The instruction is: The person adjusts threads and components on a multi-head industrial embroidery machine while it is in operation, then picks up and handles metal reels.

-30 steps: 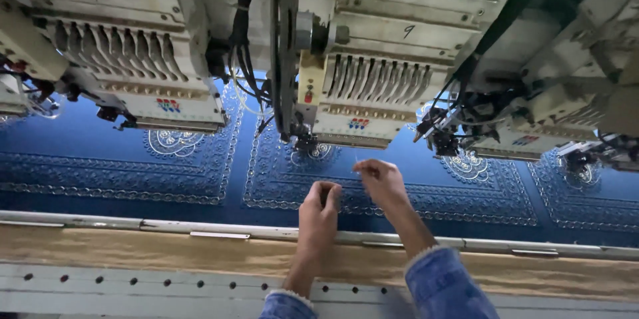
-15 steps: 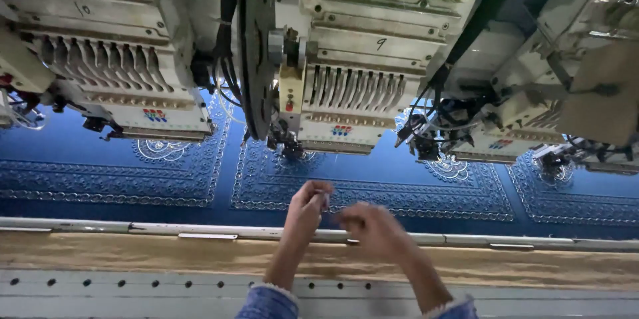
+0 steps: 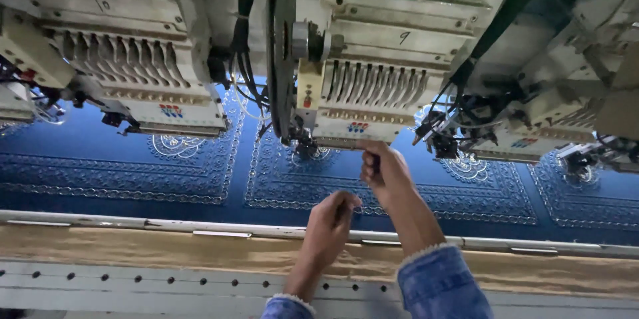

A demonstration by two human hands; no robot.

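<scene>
So the right hand [image 3: 385,171] has lifted up to the middle embroidery head [image 3: 373,102] – fingers pinched narrow, on thread I can't quite see. Left hand [image 3: 331,222] stays lower, curled shut over the blue fabric [image 3: 120,172] – threading looks underway.

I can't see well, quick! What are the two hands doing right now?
Left hand: fingers pinched shut; what they hold cannot be told.
Right hand: fingers curled shut, up at the sewing head; what they hold cannot be told.
</scene>
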